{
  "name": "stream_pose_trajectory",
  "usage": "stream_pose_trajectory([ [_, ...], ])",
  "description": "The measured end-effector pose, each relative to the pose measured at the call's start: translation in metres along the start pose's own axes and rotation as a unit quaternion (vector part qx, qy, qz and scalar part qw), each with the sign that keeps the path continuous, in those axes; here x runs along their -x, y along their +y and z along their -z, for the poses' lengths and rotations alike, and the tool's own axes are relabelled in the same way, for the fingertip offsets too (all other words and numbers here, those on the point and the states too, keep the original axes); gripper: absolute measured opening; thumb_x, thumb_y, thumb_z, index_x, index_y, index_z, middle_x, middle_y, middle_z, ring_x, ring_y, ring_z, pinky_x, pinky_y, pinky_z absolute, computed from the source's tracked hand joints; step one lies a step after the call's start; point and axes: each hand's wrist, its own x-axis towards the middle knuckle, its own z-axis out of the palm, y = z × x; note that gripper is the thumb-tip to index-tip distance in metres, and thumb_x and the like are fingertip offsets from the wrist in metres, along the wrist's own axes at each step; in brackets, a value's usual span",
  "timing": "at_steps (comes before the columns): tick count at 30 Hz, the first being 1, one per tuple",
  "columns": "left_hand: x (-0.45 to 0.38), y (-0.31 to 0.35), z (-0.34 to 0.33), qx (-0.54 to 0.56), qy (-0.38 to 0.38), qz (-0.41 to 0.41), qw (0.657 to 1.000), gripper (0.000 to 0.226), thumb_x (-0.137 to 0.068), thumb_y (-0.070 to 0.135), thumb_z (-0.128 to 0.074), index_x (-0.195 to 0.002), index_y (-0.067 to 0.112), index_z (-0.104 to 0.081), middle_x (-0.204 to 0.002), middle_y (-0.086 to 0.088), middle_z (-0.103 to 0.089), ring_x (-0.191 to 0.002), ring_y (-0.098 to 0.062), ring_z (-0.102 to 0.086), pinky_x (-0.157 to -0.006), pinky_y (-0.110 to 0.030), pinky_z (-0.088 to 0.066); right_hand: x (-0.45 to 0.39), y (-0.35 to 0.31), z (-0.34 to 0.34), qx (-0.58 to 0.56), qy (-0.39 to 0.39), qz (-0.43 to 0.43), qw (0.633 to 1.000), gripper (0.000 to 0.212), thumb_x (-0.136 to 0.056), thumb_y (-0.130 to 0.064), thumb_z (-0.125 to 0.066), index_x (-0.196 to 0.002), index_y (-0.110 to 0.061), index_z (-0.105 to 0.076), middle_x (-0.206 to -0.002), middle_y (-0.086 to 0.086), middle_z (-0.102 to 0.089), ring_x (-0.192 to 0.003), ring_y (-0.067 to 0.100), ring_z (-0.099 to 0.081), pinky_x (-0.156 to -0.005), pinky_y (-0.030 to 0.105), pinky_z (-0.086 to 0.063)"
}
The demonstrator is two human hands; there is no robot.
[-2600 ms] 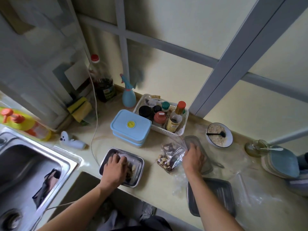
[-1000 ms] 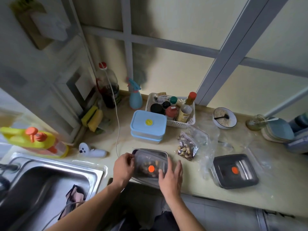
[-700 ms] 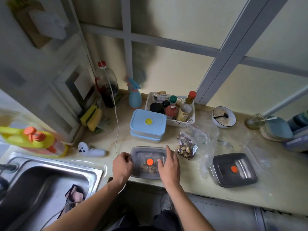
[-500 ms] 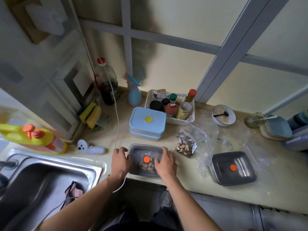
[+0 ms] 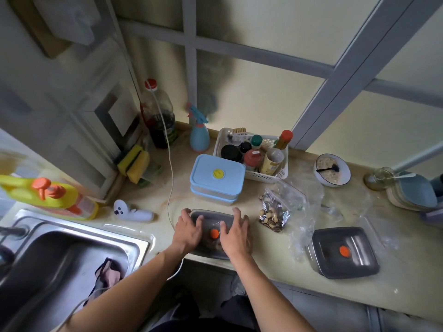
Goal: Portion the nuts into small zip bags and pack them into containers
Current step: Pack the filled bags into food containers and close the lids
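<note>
Both hands, left (image 5: 188, 232) and right (image 5: 236, 236), lie flat with grip apart on the lidded container (image 5: 211, 220) at the counter's (image 5: 275, 257) front edge. Bare counter lies between it and the second container (image 5: 344, 251); the nut bag (image 5: 273, 215) sits just right.

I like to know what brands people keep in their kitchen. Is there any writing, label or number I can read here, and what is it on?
No text can be read anywhere in this view.
Dark bottle: its label is too blurred.
Jars and bottles in the white basket: labels too small to read.
Yellow badge on the blue box lid: any marking is too small.
Yellow soap bottle: blurred.
Orange dots on the two grey lids: plain, no writing visible.
</note>
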Motion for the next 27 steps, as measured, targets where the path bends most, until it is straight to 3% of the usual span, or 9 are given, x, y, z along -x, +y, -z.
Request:
stream_pose_trajectory([
  [3,-0.011,-0.001,-0.007,0.029,-0.016,0.027,0.999,0.039,-0.106,0.039,-0.035,-0.137,0.017,-0.044,-0.145,-0.012,-0.046,-0.128,-0.039,-0.043,-0.11,-0.045,-0.032,-0.005,0.003,-0.005,0.015,-0.022,0.003,1.0,0.047,-0.104,-0.052,-0.04,-0.149,-0.041,-0.038,-0.165,0.016,-0.018,-0.146,0.037,-0.032,-0.115,0.046,-0.037],
  [7,-0.013,-0.005,-0.017,0.009,0.009,0.063,0.998,0.04,-0.105,0.038,-0.04,-0.137,0.015,-0.043,-0.134,-0.02,-0.05,-0.125,-0.042,-0.046,-0.106,-0.048,-0.036,-0.013,0.004,-0.013,-0.016,-0.003,-0.007,1.0,0.032,-0.102,-0.049,-0.044,-0.127,-0.032,-0.053,-0.151,0.017,-0.039,-0.131,0.039,-0.046,-0.104,0.046,-0.046],
  [13,-0.019,-0.006,-0.025,-0.089,0.004,0.05,0.995,0.051,-0.104,0.037,-0.04,-0.148,0.013,-0.03,-0.142,-0.017,-0.042,-0.127,-0.042,-0.044,-0.107,-0.048,-0.034,-0.02,0.007,-0.021,0.02,-0.024,-0.025,0.999,0.04,-0.105,-0.051,-0.037,-0.141,-0.039,-0.049,-0.158,0.011,-0.027,-0.137,0.038,-0.034,-0.113,0.042,-0.03],
  [15,-0.023,-0.011,-0.027,-0.114,-0.024,0.055,0.992,0.052,-0.104,0.04,-0.037,-0.149,0.015,-0.026,-0.141,-0.016,-0.041,-0.127,-0.041,-0.044,-0.107,-0.048,-0.034,-0.023,0.008,-0.023,0.02,-0.018,-0.023,0.999,0.038,-0.103,-0.055,-0.04,-0.134,-0.04,-0.055,-0.147,0.009,-0.038,-0.131,0.036,-0.04,-0.11,0.04,-0.033],
  [17,-0.025,-0.016,-0.028,-0.107,-0.026,0.052,0.993,0.046,-0.105,0.04,-0.035,-0.143,0.015,-0.032,-0.135,-0.018,-0.044,-0.121,-0.042,-0.045,-0.104,-0.048,-0.035,-0.029,0.009,-0.025,-0.011,0.02,-0.014,1.0,0.035,-0.099,-0.058,-0.045,-0.114,-0.036,-0.067,-0.121,0.006,-0.056,-0.118,0.032,-0.05,-0.103,0.039,-0.036],
  [19,-0.02,-0.014,-0.023,-0.047,0.017,0.029,0.998,0.03,-0.107,0.032,-0.034,-0.124,0.012,-0.047,-0.122,-0.02,-0.052,-0.104,-0.04,-0.048,-0.092,-0.042,-0.036,-0.034,0.012,-0.026,-0.075,0.055,-0.02,0.995,0.029,-0.094,-0.055,-0.054,-0.102,-0.033,-0.071,-0.105,0.002,-0.064,-0.112,0.027,-0.056,-0.099,0.037,-0.038],
  [22,-0.01,-0.005,-0.013,0.096,0.103,0.034,0.989,0.035,-0.108,0.029,-0.035,-0.085,0.011,-0.055,-0.093,-0.016,-0.065,-0.085,-0.036,-0.052,-0.077,-0.037,-0.035,-0.033,0.009,-0.019,-0.212,0.038,-0.092,0.972,0.031,-0.094,-0.04,-0.067,-0.12,-0.025,-0.066,-0.117,-0.002,-0.064,-0.114,0.024,-0.057,-0.096,0.035,-0.045],
  [27,-0.024,-0.003,-0.014,0.18,0.093,0.114,0.973,0.035,-0.102,0.04,-0.049,-0.085,0.012,-0.063,-0.08,-0.008,-0.068,-0.081,-0.028,-0.061,-0.075,-0.036,-0.045,-0.039,0.024,-0.02,-0.274,0.039,-0.118,0.954,0.014,-0.092,-0.028,-0.068,-0.101,-0.019,-0.073,-0.106,-0.001,-0.073,-0.106,0.025,-0.066,-0.094,0.037,-0.051],
])
